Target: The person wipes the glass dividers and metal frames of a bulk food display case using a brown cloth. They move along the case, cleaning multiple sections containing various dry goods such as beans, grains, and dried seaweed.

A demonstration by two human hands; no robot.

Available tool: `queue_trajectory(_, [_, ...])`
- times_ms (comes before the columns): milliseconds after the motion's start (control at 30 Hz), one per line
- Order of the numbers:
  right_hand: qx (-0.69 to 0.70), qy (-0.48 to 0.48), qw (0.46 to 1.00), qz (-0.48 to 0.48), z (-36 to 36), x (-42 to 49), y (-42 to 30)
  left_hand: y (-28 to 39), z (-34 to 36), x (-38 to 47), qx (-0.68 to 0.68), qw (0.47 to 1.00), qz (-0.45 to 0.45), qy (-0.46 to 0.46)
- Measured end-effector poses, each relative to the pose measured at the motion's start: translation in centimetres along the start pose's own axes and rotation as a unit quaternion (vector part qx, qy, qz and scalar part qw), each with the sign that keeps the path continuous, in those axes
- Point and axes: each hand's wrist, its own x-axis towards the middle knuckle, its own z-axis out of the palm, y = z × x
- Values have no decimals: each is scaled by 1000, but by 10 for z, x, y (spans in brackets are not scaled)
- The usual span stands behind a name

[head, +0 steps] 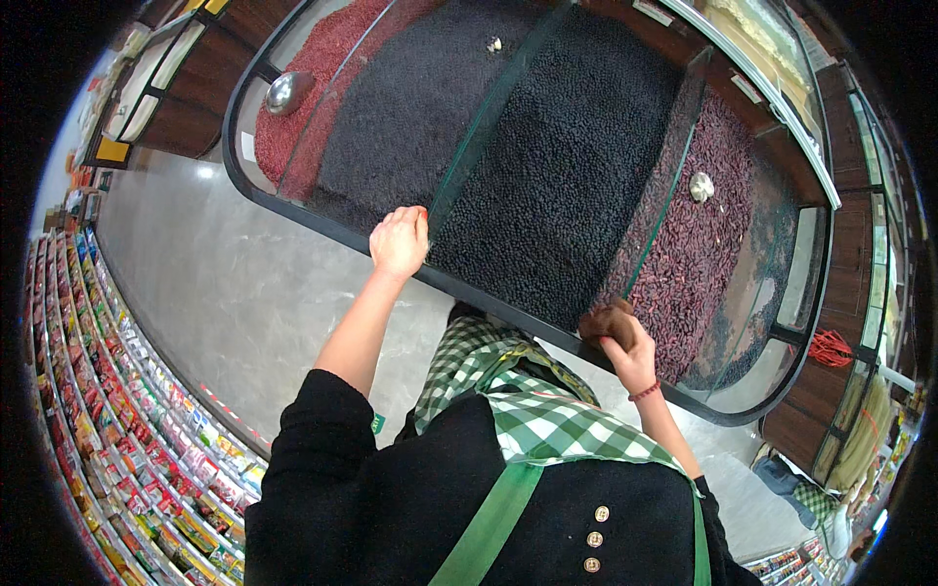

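Observation:
My left hand grips the black front rim of a bulk bin, at the near end of a glass divider. My right hand holds a bunched brown cloth against the same rim, by the near end of another glass divider. Between the hands lie small black beans. Dark red kidney-shaped beans fill the compartment to the right, with a whitish bulb-like thing on them. Dark grains lie left of the middle divider.
A shiny metal scoop rests on reddish beans at the far left. Shelves of packaged goods curve along the lower left. Red string hangs by wooden cabinets at the right. A partly visible person is at the lower right.

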Motion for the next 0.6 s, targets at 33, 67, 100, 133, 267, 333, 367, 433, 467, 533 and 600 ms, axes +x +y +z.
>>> queue_trajectory(33, [95, 1, 994, 60, -2, -3, -5, 0, -1, 0, -2, 1000, -1, -1])
queue_trajectory(67, [145, 2, 989, 25, 0, -2, -10, -1, -1, 1, -21, 1000, 3, 9])
queue_trajectory(100, [181, 18, 983, 20, 3, -2, -16, -1, -3, 2, -30, 1000, 5, -1])
queue_trajectory(133, [223, 8, 973, 53, 8, -2, -23, -2, -5, 2, -53, 999, 10, -2])
queue_trajectory(267, [296, 17, 953, 64, 59, 21, -56, -1, -20, -1, -205, 974, 16, -96])
queue_trajectory(333, [269, -20, 959, 82, 89, 35, -76, 5, -33, -8, -273, 948, 64, -154])
queue_trajectory(367, [275, -45, 957, 74, 106, 44, -87, 8, -41, -12, -277, 936, 102, -192])
queue_trajectory(433, [372, -100, 914, 130, 143, 60, -111, 8, -56, -11, -420, 850, 94, -303])
queue_trajectory(467, [403, -135, 898, 117, 159, 67, -122, 7, -63, -9, -427, 832, 52, -351])
queue_trajectory(533, [428, -226, 867, 115, 179, 78, -140, -5, -70, 6, -454, 800, -3, -392])
queue_trajectory(600, [426, -253, 863, 98, 186, 84, -153, -25, -77, 21, -463, 793, -6, -396])
